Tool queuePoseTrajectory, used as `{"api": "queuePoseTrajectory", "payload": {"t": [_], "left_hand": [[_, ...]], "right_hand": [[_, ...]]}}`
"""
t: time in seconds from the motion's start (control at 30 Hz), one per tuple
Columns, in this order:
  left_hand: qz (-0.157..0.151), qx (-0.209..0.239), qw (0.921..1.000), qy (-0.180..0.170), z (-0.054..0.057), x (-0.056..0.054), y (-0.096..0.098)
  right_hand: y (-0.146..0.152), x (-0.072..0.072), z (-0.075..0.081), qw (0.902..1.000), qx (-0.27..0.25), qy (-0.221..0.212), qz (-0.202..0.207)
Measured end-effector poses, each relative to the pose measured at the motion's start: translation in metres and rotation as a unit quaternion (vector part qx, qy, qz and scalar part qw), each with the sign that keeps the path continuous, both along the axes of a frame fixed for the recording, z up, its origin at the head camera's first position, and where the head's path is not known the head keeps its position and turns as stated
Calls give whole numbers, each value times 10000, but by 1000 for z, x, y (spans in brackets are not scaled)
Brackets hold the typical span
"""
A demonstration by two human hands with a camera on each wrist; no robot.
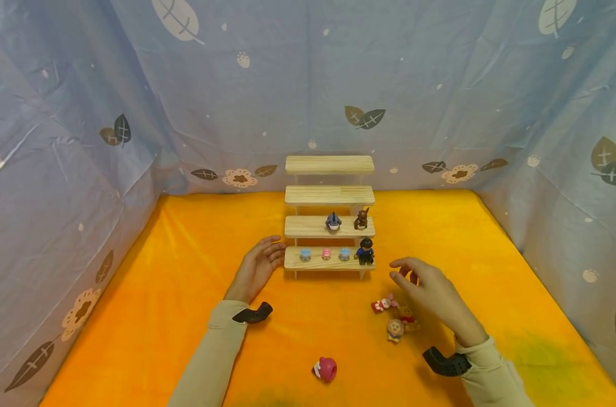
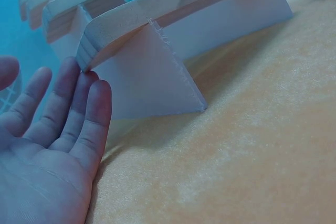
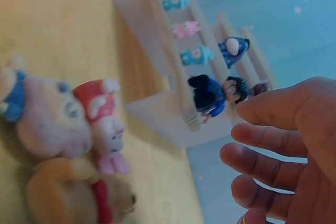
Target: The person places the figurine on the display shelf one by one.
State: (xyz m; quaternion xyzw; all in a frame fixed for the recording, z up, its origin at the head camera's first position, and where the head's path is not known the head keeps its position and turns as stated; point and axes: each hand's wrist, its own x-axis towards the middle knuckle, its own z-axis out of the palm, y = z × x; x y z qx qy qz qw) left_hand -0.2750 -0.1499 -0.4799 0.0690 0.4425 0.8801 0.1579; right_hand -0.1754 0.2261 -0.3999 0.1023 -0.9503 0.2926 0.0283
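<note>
My left hand [image 1: 258, 265] rests its fingertips against the left end of the lowest step of a wooden stepped display stand [image 1: 328, 195], palm turned up in the left wrist view. That step holds two small light-blue figures, one [image 1: 305, 254] and another [image 1: 345, 254], with a pink figure [image 1: 326, 254] between them. A black-haired figure in blue [image 1: 365, 251] stands at its right end. One step up are a grey-blue donkey figure [image 1: 333, 221] and a brown figure [image 1: 361, 219]. My right hand [image 1: 437, 292] hovers right of the stand, fingers loosely bent, holding nothing.
Beneath my right hand lie a pink-eared piglet figure [image 1: 385, 304], a bear figure in red [image 1: 406, 316] and a pale round-headed figure [image 1: 395, 329]. A dark-pink toy [image 1: 326, 369] lies near the front. Blue-grey patterned cloth [image 1: 308, 79] walls off the yellow-orange surface.
</note>
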Motion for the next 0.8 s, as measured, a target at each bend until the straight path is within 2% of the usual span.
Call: {"api": "queuePoseTrajectory", "payload": {"t": [0.4,0.8], "left_hand": [[-44,-29,10000,-8,1,0,0],[41,-60,9999,-99,2,1,1]], "right_hand": [[2,4,-24,9987,288,-427,-57],[0,6,-38,9974,523,-497,17]]}}
